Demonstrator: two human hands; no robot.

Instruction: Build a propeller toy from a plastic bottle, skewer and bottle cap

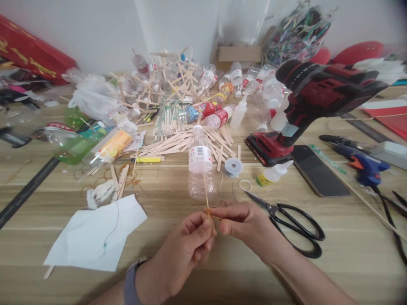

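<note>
My left hand (197,239) pinches the lower end of a thin wooden stick (206,190), which stands roughly upright. Around the stick, just above the left fingertips, an orange-yellow rubber band (208,211) is looped. One strand of it stretches sideways to my right hand (244,220), whose thumb and index finger are closed on it. Directly behind the stick stands a clear plastic bottle (200,180) with a white cap and label. Black-handled scissors (286,218) lie beside my right hand, their blades partly beyond the wrist.
A red cordless drill (305,97) stands at right, near a phone (319,171) and a blue glue gun (362,161). Craft sticks (178,144) and plastic bottles pile up at the back. White paper (95,237) lies left; a wire spool (233,167) and glue bottle (273,173) sit centre-right.
</note>
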